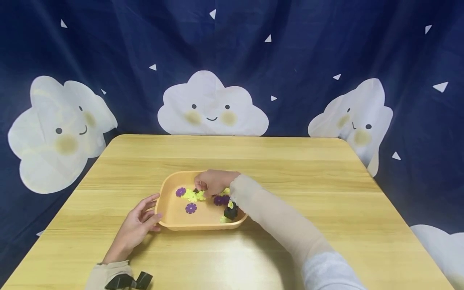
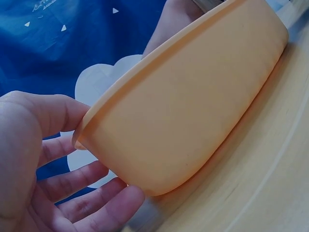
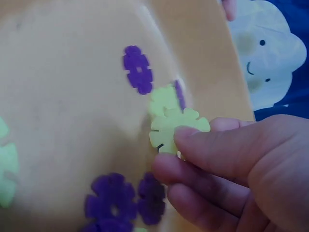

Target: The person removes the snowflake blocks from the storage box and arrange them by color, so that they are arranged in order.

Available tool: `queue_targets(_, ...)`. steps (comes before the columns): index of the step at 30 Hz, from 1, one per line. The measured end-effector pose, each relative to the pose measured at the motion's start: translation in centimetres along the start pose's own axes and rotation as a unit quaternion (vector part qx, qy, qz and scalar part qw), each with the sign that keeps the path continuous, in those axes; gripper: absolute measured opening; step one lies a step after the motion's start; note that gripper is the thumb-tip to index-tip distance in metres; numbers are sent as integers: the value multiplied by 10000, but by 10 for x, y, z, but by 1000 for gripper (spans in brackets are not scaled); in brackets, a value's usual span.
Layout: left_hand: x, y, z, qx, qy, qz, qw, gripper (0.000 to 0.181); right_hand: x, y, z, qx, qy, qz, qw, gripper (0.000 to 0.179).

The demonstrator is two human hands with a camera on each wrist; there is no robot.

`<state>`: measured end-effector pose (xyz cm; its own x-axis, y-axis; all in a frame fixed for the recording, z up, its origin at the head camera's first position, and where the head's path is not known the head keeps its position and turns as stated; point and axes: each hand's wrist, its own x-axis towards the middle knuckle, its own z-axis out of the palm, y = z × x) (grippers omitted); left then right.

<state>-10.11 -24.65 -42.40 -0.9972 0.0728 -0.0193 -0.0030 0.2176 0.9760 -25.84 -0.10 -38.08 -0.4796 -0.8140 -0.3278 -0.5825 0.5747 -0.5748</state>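
An orange plastic tray [image 1: 208,226] with raised walls stands on the table. My left hand [image 1: 135,223] holds its left end, thumb at the rim and the other fingers spread along the outer wall [image 2: 183,106]. Inside the tray, my right hand [image 1: 214,181] pinches a yellow snowflake building disc [image 3: 166,133] between thumb and fingers. Below that hand lie purple snowflake discs [image 3: 113,200]. Another purple disc [image 3: 137,70] and a yellow one [image 3: 163,98] lie near the tray wall. Nearest my body, a single purple disc [image 1: 191,208] lies flat on the tray floor.
The wooden table [image 1: 290,161] reaches out on all sides of the tray. Behind it hangs a dark blue curtain [image 1: 232,48] with smiling clouds. A black wrist device [image 1: 230,210] hangs over the tray's right side and hides some discs there.
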Motion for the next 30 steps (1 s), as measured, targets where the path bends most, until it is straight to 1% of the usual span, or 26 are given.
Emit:
queue_targets(6, -2, 0, -1, 28, -15, 11, 10000, 61, -14, -4, -4, 296, 239, -138, 9992, 20)
queue_targets(11, -2, -3, 0, 96, -83, 33, 9999, 61, -27, -5, -4, 499, 540, -298, 9968, 20)
queue_targets(16, -3, -5, 1, 216, -89, 83, 9997, 61, -35, -7, -7, 403, 915, -583, 9933, 21)
queue_targets(20, -4, -5, 0, 282, -33, 15, 9996, 61, -40, -5, -9, 376, 1115, -789, 9899, 21)
queue_targets(25, -4, -5, -1, 290, -14, 17, 9996, 62, -48, 1, -13, 529, 1293, -728, 9875, 22)
queue_targets(30, -2, -3, -1, 262, -28, 82, 9996, 61, -60, 9, -16, 685, 1425, -728, 9847, 29)
